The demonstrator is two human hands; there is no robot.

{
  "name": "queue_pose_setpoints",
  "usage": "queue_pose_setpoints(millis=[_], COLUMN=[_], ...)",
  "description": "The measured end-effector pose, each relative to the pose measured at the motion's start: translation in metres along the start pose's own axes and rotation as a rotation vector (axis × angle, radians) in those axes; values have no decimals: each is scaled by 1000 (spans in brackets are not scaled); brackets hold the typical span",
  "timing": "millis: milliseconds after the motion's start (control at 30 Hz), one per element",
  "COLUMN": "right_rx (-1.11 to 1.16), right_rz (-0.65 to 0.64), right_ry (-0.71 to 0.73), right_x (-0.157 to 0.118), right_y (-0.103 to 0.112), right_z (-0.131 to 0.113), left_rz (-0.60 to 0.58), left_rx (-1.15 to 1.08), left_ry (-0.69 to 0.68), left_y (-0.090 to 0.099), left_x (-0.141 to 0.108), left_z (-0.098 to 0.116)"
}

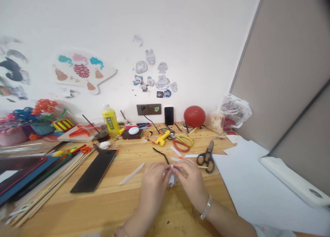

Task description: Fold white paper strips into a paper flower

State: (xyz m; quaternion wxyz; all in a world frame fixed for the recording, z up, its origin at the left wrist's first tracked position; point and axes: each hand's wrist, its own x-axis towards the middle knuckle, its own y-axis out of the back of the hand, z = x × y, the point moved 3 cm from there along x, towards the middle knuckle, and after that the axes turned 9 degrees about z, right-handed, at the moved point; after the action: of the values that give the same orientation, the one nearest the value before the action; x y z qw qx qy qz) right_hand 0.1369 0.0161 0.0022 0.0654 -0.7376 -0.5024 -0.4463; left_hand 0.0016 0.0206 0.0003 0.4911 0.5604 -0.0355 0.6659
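Over the wooden table, my left hand (154,178) and my right hand (191,179) meet, fingertips closed on a small folded white paper piece (171,181). Its lower part fans out below the fingers; its exact shape is partly hidden. A thin black fuzzy stem (162,154) lies just behind the fingers, and I cannot tell whether it joins the paper. Left of my left hand is a white paper strip (132,174). Black-handled scissors (207,158) rest beyond my right hand, near more white strips (176,151).
Red-and-yellow scissors (183,143), a yellow glue gun (162,138), a red balloon (194,116) and a yellow bottle (110,120) stand or lie toward the wall. A black tablet-like slab (95,171) and wooden sticks (55,183) are leftward; white paper sheets (254,189) cover the right.
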Motion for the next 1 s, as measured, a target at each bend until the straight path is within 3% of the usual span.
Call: queue_pose_setpoints(millis=[467, 1000], right_rx=[-35, -61], right_rz=[15, 9], right_ry=[56, 116], right_x=[0, 2], right_y=[2, 5], right_z=[1, -8], left_rz=[-17, 167], left_rx=[40, 90], left_ry=[-139, -159], left_y=[4, 10], left_x=[2, 1], left_z=[11, 13])
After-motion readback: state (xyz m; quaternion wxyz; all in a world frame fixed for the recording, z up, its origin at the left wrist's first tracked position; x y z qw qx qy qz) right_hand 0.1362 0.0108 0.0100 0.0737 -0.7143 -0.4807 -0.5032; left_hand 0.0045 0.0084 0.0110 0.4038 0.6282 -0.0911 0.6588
